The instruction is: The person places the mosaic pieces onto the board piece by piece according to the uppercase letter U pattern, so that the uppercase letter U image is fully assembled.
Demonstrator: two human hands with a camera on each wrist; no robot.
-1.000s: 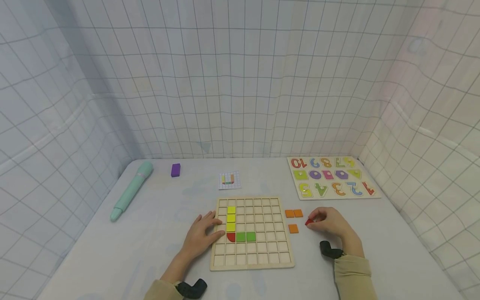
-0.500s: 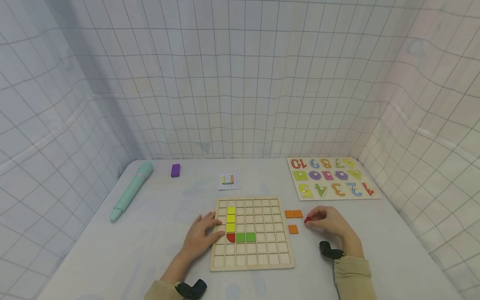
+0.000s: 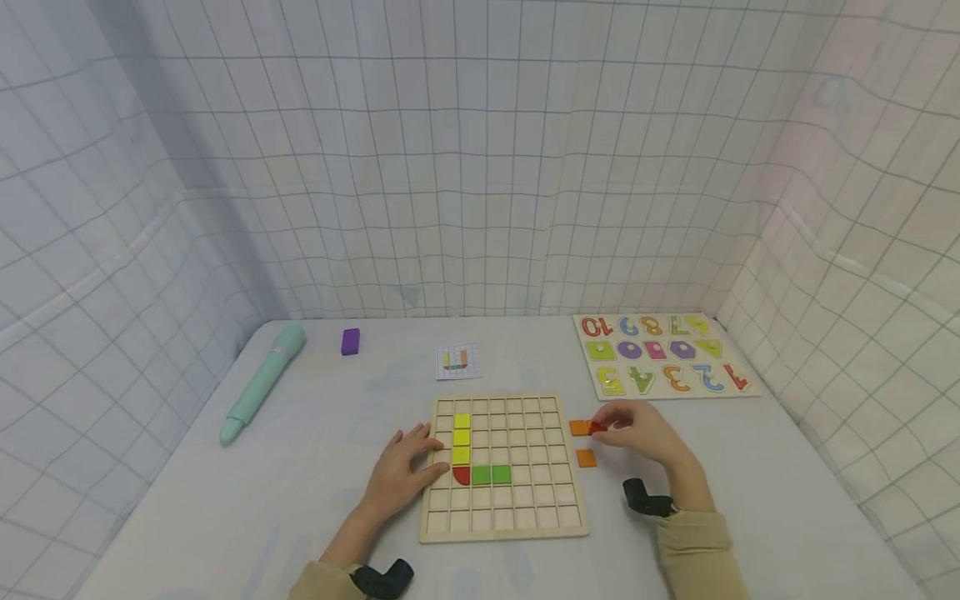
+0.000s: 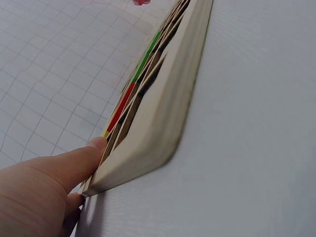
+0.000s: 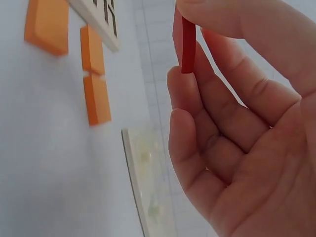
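Note:
Between thumb and fingers, my right hand (image 3: pixel 637 429) pinches a red tile (image 5: pixel 184 42), which overlaps one of the orange tiles (image 3: pixel 579 427) in the head view. Another orange tile (image 3: pixel 587 458) lies just nearer. My left hand (image 3: pixel 402 471) rests at the left edge of the wooden grid board (image 3: pixel 502 534), thumb and fingertips on its rim. Set in the board are a column of yellow tiles (image 3: pixel 462 437), a rounded red tile (image 3: pixel 462 476) below them, and two green tiles (image 3: pixel 491 475) to its right. In the left wrist view the thumb (image 4: pixel 74 165) lies against the board's edge.
A small pattern card (image 3: pixel 458 361) lies beyond the board. At the back right is a number and shape puzzle (image 3: pixel 660 357). A purple block (image 3: pixel 350 342) and a mint-green stick-like object (image 3: pixel 262 383) lie at the left. Gridded cloth walls (image 3: pixel 480 167) enclose the table.
My right hand has moved left and slightly away from me with the red tile, from beside the orange tiles to over them. My left hand has stayed on the board.

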